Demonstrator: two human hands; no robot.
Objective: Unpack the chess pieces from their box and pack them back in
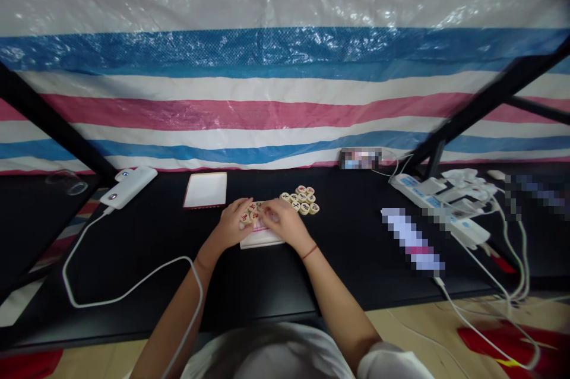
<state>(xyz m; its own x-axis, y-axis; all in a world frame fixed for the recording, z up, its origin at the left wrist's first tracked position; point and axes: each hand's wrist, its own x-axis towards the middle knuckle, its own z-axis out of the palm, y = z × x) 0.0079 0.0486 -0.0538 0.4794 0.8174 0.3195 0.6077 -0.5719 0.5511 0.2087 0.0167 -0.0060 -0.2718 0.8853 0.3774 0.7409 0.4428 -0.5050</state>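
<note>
My left hand curls around the left side of a small group of round Chinese chess pieces with red and green characters. From the right, my right hand bends its fingers in over the same group, pinching at its near right edge; its fingertips partly hide what they grip. Beneath both hands lies a shallow white box, its front edge showing and a pink marking visible inside. Just beyond my right hand, several more chess pieces rest on the black table, some of them stacked.
An open box lid lies behind my left hand. At left are a white power bank with a cable crossing my left forearm, and a clear glass. Rightward lie a blurred phone and a power strip with plugs.
</note>
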